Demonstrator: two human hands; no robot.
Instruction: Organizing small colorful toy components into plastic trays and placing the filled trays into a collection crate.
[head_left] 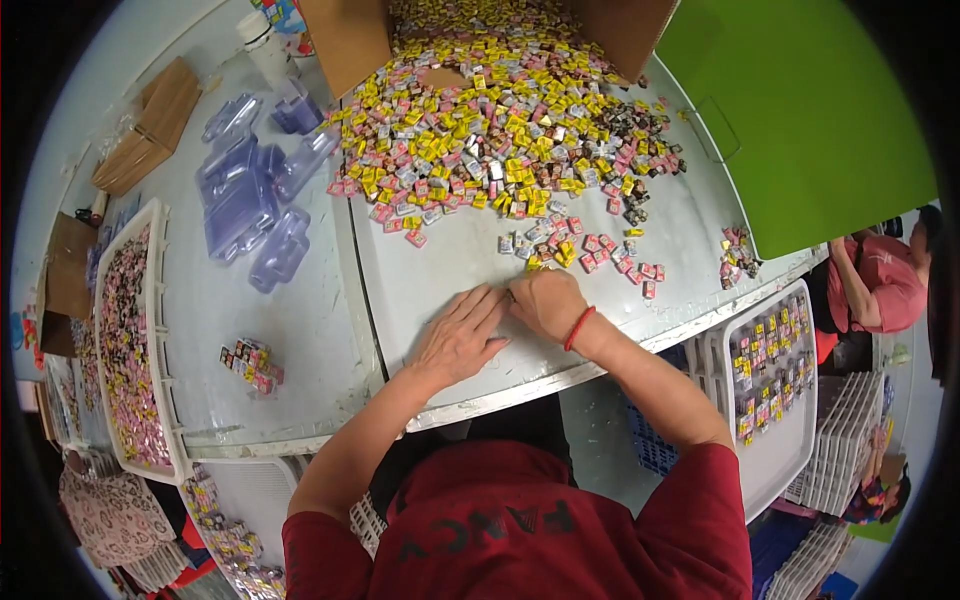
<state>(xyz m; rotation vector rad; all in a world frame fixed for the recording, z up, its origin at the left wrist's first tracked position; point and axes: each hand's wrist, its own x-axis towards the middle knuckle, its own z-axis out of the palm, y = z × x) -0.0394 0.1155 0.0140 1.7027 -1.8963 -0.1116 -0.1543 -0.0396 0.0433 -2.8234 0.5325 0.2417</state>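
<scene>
My left hand [460, 335] lies on the white tabletop with its fingers stretched out, their tips near my right hand. Wearing a red cord at the wrist, my right hand [548, 305] is curled, fingers closed and pointing down; whatever is in them is hidden. Just beyond its knuckles sits a small cluster of wrapped pieces [545, 240], like little candies, in pink, yellow and white. More pink pieces [625, 262] are scattered to the right. A large heap of the same small pieces [500, 130], yellow, pink, white and brown, spills from an open cardboard box [345, 40] at the far side.
Clear plastic containers [240, 190] lie at left, near a small block of stacked pieces [252, 365]. A white crate [160, 400] of loose pieces stands far left. At right are a green panel [800, 110], a tray of filled packs [770, 360] and another person [880, 280].
</scene>
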